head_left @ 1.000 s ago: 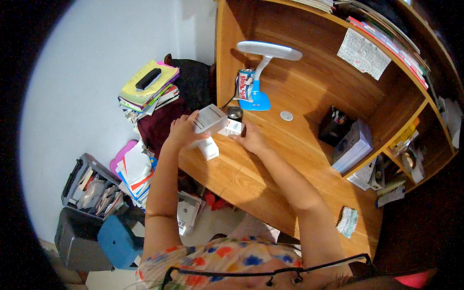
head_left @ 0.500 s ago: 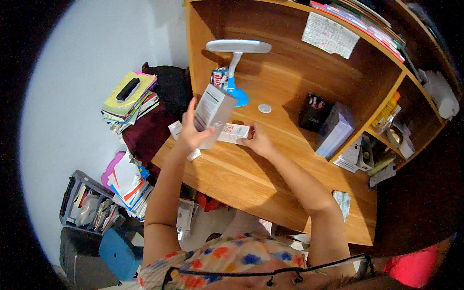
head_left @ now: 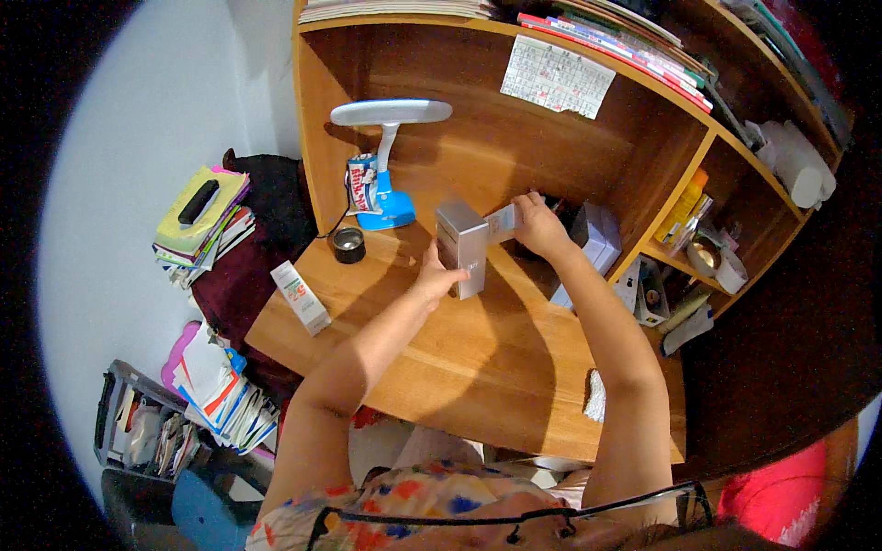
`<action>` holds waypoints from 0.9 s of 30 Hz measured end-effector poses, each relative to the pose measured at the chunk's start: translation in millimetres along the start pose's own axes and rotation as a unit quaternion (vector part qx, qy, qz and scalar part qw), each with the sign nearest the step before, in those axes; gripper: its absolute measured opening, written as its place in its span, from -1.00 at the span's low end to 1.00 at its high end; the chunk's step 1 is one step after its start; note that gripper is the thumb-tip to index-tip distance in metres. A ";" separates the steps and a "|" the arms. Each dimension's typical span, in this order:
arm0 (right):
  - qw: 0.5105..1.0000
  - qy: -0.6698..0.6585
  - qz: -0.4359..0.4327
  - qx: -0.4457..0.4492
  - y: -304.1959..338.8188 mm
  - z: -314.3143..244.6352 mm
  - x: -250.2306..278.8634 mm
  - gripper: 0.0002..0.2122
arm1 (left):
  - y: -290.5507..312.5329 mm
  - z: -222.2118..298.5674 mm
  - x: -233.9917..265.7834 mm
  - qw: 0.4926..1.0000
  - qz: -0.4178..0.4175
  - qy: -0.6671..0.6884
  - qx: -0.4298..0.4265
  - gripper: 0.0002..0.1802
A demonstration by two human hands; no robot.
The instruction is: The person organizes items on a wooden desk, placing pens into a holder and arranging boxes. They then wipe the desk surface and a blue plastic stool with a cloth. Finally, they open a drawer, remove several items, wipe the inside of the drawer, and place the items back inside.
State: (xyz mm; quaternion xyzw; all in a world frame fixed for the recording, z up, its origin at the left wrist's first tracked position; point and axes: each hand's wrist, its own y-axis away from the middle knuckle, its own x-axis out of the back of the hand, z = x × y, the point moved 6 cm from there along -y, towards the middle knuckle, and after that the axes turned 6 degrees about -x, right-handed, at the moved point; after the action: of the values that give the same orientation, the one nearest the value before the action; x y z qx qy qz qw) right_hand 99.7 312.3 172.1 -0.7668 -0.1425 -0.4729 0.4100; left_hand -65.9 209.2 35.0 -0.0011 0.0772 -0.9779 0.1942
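A tall silver-grey carton (head_left: 462, 250) stands upright in the middle of the desk, and my left hand (head_left: 435, 278) grips its near left side, thumb across the front. To its right, my right hand (head_left: 540, 226) is closed on the end of a small white carton (head_left: 502, 223), close to a dark pen holder mostly hidden behind that hand. The silver-grey carton partly covers the white one. Another white carton, with orange and green print (head_left: 300, 297), lies at the desk's left edge. Beyond it sits a round black jar (head_left: 349, 245).
A blue-and-white desk lamp (head_left: 388, 213) stands at the back left beside a snack packet (head_left: 362, 184). A pale box (head_left: 595, 241) leans by the right shelf (head_left: 675, 207). Crumpled cloth (head_left: 595, 397) lies near the front right edge. Stacked books (head_left: 200, 216) are left of the desk.
My left hand has brought the silver-grey carton right and upright from a tilt. My right hand has carried its white carton toward the back right. The left-edge carton is now uncovered. The view has shifted.
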 end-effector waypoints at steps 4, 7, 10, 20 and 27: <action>0.998 0.027 0.050 -0.005 -30.0 46.7 -5.0 -0.55 | -16.1 -13.3 -29.0 0.998 -0.026 -0.061 0.021 0.26; 0.998 0.022 0.046 -0.028 -50.5 61.1 -20.6 -0.60 | -27.9 -22.6 -42.0 0.996 -0.062 -0.062 -0.007 0.25; 0.997 0.061 0.011 -0.037 -64.2 59.6 -36.7 -0.69 | -35.0 -31.0 -48.0 0.994 -0.083 -0.075 -0.012 0.25; 0.991 -0.099 0.025 -0.088 -50.8 98.7 -17.5 -0.81 | -43.6 -19.8 -102.7 0.975 -0.217 -0.052 -0.001 0.24; 0.965 -0.186 -0.098 -0.154 6.5 49.8 41.4 -0.79 | -51.2 -44.6 -158.2 0.961 -0.265 -0.066 -0.033 0.11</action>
State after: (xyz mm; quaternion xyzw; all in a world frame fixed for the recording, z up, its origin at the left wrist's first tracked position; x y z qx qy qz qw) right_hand 155.2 339.3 193.0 -0.8775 -0.2165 -0.3758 0.2048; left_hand 59.5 322.7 3.1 -0.0928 0.0934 -0.9890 -0.0670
